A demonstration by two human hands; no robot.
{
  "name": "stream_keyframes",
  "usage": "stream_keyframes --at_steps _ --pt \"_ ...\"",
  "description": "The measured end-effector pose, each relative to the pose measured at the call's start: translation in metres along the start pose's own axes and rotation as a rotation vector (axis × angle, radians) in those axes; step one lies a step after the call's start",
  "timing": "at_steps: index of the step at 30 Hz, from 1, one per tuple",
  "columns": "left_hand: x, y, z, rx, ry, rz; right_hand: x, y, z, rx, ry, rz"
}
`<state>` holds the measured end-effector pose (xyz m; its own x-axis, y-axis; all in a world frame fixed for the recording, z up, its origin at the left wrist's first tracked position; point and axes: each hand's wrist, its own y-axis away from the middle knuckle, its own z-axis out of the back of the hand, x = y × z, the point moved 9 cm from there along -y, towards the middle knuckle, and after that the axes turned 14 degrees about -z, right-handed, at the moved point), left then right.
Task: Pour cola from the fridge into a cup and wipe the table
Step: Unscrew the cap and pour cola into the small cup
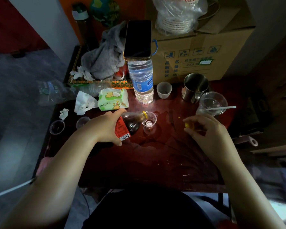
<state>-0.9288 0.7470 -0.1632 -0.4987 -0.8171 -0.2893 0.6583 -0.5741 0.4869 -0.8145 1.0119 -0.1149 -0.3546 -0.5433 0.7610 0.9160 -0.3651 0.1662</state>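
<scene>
My left hand (106, 128) grips a small cola bottle (130, 123) with a red label, tilted to the right so its open yellow-ringed neck hangs over a small clear plastic cup (149, 122) on the dark red table (147, 162). My right hand (205, 129) hovers right of the cup and pinches the yellow bottle cap (189, 126) between thumb and fingers. A wet patch shines on the table around the cup. A pack of tissues (113, 100) and crumpled tissue (84, 103) lie at the left.
A water bottle (142, 80) with a phone (138, 40) on top stands behind the cup. A steel mug (196, 87), a white cup (164, 90) and a clear cup with spoon (212, 103) sit back right. Two empty clear cups (57, 127) sit left. A cardboard box (201, 52) rises behind.
</scene>
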Motion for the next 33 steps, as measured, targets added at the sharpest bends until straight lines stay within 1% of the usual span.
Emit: stream_keyframes --at_steps 4,16,33 --pt "0.002 0.000 0.000 0.006 -0.022 0.013 -0.001 0.001 0.000 -0.008 -0.003 -0.004" --pt "0.006 0.001 0.000 -0.007 0.041 0.007 -0.008 0.002 -0.003 0.007 -0.011 -0.036" --pt "0.012 0.003 -0.003 0.007 0.005 0.013 -0.005 0.003 -0.007 0.011 -0.012 -0.044"
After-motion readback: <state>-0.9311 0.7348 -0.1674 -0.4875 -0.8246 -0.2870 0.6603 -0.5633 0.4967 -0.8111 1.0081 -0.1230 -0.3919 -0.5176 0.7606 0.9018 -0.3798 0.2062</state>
